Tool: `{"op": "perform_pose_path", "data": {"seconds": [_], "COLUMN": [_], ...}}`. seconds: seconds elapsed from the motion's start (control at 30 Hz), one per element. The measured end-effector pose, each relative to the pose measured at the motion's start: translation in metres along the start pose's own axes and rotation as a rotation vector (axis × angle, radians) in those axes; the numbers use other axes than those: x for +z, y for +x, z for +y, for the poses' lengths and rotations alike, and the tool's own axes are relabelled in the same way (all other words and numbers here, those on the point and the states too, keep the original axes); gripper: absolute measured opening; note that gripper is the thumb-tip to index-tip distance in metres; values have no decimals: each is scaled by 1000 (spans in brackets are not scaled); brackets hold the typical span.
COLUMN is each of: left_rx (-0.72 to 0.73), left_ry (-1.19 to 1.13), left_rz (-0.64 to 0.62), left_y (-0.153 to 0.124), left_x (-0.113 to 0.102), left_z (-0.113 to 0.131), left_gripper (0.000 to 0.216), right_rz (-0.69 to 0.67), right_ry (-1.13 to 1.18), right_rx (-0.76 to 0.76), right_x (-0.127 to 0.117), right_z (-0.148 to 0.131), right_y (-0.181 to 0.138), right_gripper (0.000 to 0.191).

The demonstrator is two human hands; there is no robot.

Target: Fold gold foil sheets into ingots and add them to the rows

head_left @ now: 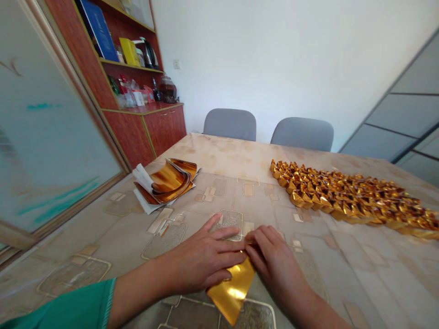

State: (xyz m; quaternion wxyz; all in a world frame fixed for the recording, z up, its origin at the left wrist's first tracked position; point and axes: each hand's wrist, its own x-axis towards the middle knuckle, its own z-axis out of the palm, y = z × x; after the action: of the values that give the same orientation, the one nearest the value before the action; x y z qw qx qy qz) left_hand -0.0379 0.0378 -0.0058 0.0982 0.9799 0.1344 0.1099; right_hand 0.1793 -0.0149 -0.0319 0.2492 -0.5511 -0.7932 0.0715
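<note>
Gold paper (231, 290) sits at the desk's (343, 274) near edge. Left hand (202, 262) flat on it, grip apart; right hand (274, 260) curls onto its top corner, grip clamped or not, can't tell.

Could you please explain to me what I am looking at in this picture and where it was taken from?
There is no machine here: a person works with two bare hands, and the single picture comes from a camera worn on the head, looking forward and down. The left hand lies flat on a gold foil sheet on the table. The right hand has its fingers on the sheet's upper edge; whether they pinch it cannot be told. Further left lies a stack of curled gold sheets, and to the right are rows of gold folded pieces. Two grey chairs stand behind the table, and a wooden cabinet is at the left.
</note>
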Motion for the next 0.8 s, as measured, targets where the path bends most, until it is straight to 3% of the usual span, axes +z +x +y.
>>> {"op": "perform_pose_path", "data": {"seconds": [0.2,0.37,0.47,0.67,0.8], "left_rx": [-8,-22,-36,89,90], "left_ry": [95,97,104,-73,-37], "left_rz": [104,111,100,-1,-1], "left_y": [-4,0,3,-5,-10], "left_x": [6,7,1,-23,-18], "left_z": [7,10,9,12,13], "left_gripper": [17,11,12,13,11], "right_rz": [8,-111,-160,-184,-196], "right_ry": [-177,-59,28,81,61], "right_rx": [-62,-153,-126,-78,-73], "right_x": [-2,-10,-16,-20,-22], "right_z": [1,-8,-11,-11,-14], "right_y": [-2,-4,-4,-3,-4], "right_gripper": [12,13,11,9,5]}}
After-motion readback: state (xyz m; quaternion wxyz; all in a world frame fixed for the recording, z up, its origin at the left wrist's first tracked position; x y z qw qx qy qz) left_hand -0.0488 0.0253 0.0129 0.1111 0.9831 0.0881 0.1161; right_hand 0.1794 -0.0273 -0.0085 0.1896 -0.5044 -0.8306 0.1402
